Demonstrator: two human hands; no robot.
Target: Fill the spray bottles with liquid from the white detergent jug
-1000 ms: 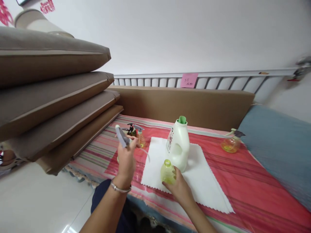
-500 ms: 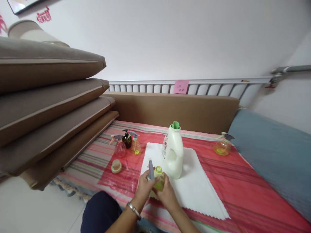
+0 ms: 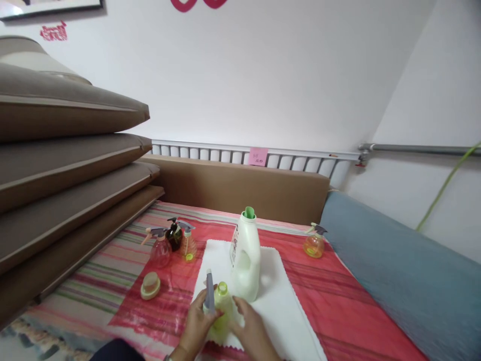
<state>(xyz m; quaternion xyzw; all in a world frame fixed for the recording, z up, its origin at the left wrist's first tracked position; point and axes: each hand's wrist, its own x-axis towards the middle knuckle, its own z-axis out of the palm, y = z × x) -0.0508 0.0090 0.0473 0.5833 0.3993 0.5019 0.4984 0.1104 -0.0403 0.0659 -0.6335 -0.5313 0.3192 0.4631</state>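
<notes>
My left hand [image 3: 198, 320] is closed around a grey trigger spray head [image 3: 209, 292] with its nozzle up. Just right of it, an uncapped translucent yellow-green bottle [image 3: 222, 305] stands upright at the near part of a white cloth [image 3: 276, 296]. My right hand [image 3: 252, 328] is at the bottle's right side, fingers apart and curved; whether a fingertip touches it I cannot tell. Behind the bottle, a big white jug with a handle [image 3: 248, 255] stands on the cloth, a green piece [image 3: 248, 213] in its mouth.
To the left stand a pink spray bottle [image 3: 161, 253], a dark pump bottle [image 3: 174, 236] and a clear spray bottle [image 3: 188, 246], with a round cap [image 3: 151, 285] nearer. An amber spray bottle [image 3: 314, 245] is at right. Stacked brown cushions [image 3: 71, 155] rise at left.
The view has tilted up and turned right. My right hand has loosened from around the green bottle and its fingers have spread. The spray head is still in my left hand.
</notes>
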